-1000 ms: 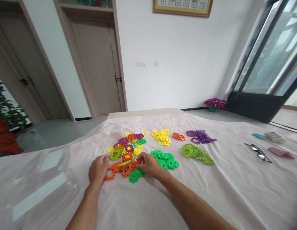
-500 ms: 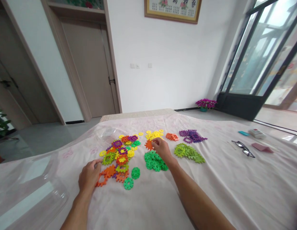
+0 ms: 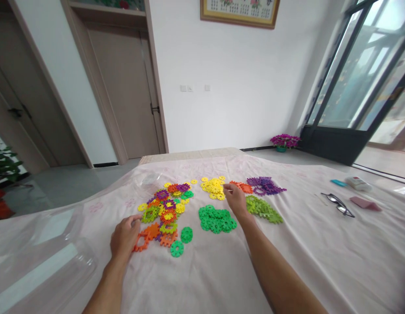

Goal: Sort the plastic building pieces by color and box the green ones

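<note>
My left hand (image 3: 125,235) rests at the left side of a mixed heap of plastic gear-shaped pieces (image 3: 168,216), its fingers loosely curled, apart and seemingly without a piece. Beside it lie an orange ring piece (image 3: 141,242) and a solid orange piece (image 3: 153,231). Over the sorted piles hovers my right hand (image 3: 236,200), with slightly bent fingers and no piece visible in them. Its fingertips are between the yellow pile (image 3: 213,186) and the orange pile (image 3: 246,188), partly covering the orange one. Nearer me sits the green pile (image 3: 217,219).
Light green pieces (image 3: 263,209) and purple pieces (image 3: 266,185) lie at the right. Two stacks of green discs (image 3: 186,235) are in front of the heap. A clear plastic container (image 3: 42,266) is at left. Glasses (image 3: 338,204) and a pink object (image 3: 365,203) rest far right.
My right hand, which held an orange piece above the green pile, has moved right beside the orange pile, which now looks wider. My left hand stays by the heap. The view has shifted slightly.
</note>
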{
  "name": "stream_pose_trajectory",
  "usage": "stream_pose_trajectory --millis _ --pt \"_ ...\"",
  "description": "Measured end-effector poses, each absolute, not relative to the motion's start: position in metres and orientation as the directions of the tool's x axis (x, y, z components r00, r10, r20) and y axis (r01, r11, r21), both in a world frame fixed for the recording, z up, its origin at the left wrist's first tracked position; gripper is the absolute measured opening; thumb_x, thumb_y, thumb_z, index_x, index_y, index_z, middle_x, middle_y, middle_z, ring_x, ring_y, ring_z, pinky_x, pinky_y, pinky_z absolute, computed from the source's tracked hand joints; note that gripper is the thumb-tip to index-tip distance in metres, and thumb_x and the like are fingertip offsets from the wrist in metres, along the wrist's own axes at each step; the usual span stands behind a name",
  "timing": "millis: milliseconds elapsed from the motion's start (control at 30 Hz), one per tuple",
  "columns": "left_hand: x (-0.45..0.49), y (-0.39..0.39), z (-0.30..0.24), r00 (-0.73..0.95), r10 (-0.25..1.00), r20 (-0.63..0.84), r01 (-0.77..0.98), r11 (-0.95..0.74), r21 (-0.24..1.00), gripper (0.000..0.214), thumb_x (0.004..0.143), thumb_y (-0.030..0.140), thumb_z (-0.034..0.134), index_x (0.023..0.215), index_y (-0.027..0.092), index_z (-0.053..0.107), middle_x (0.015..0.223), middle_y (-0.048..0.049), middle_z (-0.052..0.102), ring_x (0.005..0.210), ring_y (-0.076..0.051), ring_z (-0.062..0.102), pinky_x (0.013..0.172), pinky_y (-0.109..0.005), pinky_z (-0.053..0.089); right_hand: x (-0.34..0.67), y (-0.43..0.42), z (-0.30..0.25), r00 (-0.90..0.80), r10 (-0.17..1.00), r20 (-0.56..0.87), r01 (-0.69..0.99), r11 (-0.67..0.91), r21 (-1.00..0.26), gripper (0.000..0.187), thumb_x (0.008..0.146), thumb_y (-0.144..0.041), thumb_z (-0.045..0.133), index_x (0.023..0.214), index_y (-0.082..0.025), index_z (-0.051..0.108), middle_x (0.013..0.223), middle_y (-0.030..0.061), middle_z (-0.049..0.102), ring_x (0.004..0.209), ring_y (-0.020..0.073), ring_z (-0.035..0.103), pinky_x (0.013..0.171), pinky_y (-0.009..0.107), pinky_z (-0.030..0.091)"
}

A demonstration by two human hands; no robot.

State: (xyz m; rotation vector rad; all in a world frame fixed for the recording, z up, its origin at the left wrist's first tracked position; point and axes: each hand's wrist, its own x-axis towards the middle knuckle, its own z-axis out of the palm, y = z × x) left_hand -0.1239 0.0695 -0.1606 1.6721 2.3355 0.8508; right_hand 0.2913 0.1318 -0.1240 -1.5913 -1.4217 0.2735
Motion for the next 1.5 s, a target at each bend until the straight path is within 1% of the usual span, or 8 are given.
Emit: stream_pose_trajectory --millis 200,333,433,733,867,1200,1333,1500 --pt "-0.122 0.068 -0.158 -0.378 0.905 0.193 0.807 0.220 0.548 0.035 0.088 0.039 0.043 0.108 0.029 0.070 0.122 -0.0022 0.069 0.108 -0.024 0.062 0.083 -0.033 0.046 0.213 0.098 -0.114 -0.322 0.909 0.266 0.585 0.411 -0.699 0.019 0.078 -0.033 0.069 0.090 -0.020 0.075 0.085 0.0008 0.072 0.072 0.0138 0.062 0.067 0.023 0.044" --pt "-0.122 0.067 -0.158 -0.375 0.907 0.194 0.807 0.216 0.549 0.034 0.088 0.038 0.043 0.107 0.029 0.070 0.122 -0.0025 0.069 0.107 -0.024 0.062 0.084 -0.033 0.046 0.191 0.079 -0.113 -0.511 0.846 0.151 0.637 0.491 -0.595 0.046 0.064 -0.043 0.083 0.105 -0.027 0.073 0.102 0.0010 0.070 0.082 0.0161 0.063 0.068 0.023 0.043" --pt "-0.123 0.066 -0.159 -0.369 0.908 0.200 0.814 0.211 0.541 0.035 0.088 0.038 0.043 0.107 0.028 0.070 0.121 -0.0034 0.069 0.107 -0.025 0.063 0.084 -0.033 0.046 0.186 0.072 -0.115 -0.604 0.790 0.103 0.671 0.574 -0.468 0.044 0.062 -0.046 0.084 0.101 -0.027 0.074 0.105 0.0015 0.067 0.088 0.0184 0.062 0.067 0.023 0.039" --pt "-0.122 0.067 -0.158 -0.356 0.912 0.202 0.821 0.202 0.534 0.035 0.088 0.037 0.043 0.107 0.028 0.070 0.121 -0.0036 0.069 0.108 -0.025 0.063 0.085 -0.033 0.047 0.180 0.065 -0.113 -0.597 0.802 0.004 0.695 0.519 -0.498 0.045 0.060 -0.037 0.085 0.100 -0.024 0.068 0.088 -0.0023 0.067 0.071 0.0126 0.055 0.056 0.020 0.029" --pt "-0.122 0.066 -0.157 -0.351 0.914 0.203 0.825 0.200 0.529 0.035 0.088 0.036 0.042 0.107 0.028 0.070 0.121 -0.0032 0.069 0.110 -0.025 0.062 0.087 -0.034 0.046 0.187 0.072 -0.111 -0.560 0.828 0.001 0.690 0.468 -0.553 0.028 0.062 -0.032 0.083 0.086 -0.023 0.072 0.076 -0.0043 0.066 0.065 0.0113 0.053 0.055 0.020 0.029" --pt "-0.121 0.069 -0.158 -0.373 0.902 0.216 0.815 0.207 0.540 0.033 0.087 0.033 0.045 0.106 0.027 0.072 0.121 -0.0039 0.069 0.109 -0.024 0.062 0.086 -0.033 0.046 0.240 0.086 -0.074 -0.227 0.962 0.150 0.840 0.271 -0.470 0.013 0.070 -0.029 0.075 0.081 -0.022 0.073 0.084 0.0017 0.071 0.076 0.0170 0.061 0.062 0.024 0.036" --pt "-0.121 0.068 -0.157 -0.372 0.904 0.211 0.815 0.209 0.541 0.033 0.088 0.033 0.044 0.106 0.027 0.071 0.121 -0.0034 0.069 0.111 -0.023 0.061 0.088 -0.032 0.046 0.202 0.072 -0.085 -0.368 0.901 0.228 0.727 0.432 -0.534 0.006 0.081 -0.026 0.067 0.083 -0.022 0.071 0.085 0.0009 0.069 0.077 0.0147 0.061 0.066 0.023 0.039" --pt "-0.121 0.067 -0.156 -0.371 0.903 0.219 0.814 0.202 0.545 0.033 0.088 0.035 0.045 0.105 0.027 0.071 0.119 -0.0030 0.070 0.109 -0.024 0.062 0.088 -0.032 0.045 0.153 0.054 -0.114 -0.540 0.773 0.332 0.586 0.629 -0.511 0.025 0.084 -0.035 0.070 0.107 -0.025 0.069 0.108 0.0041 0.066 0.096 0.0176 0.061 0.081 0.025 0.043"
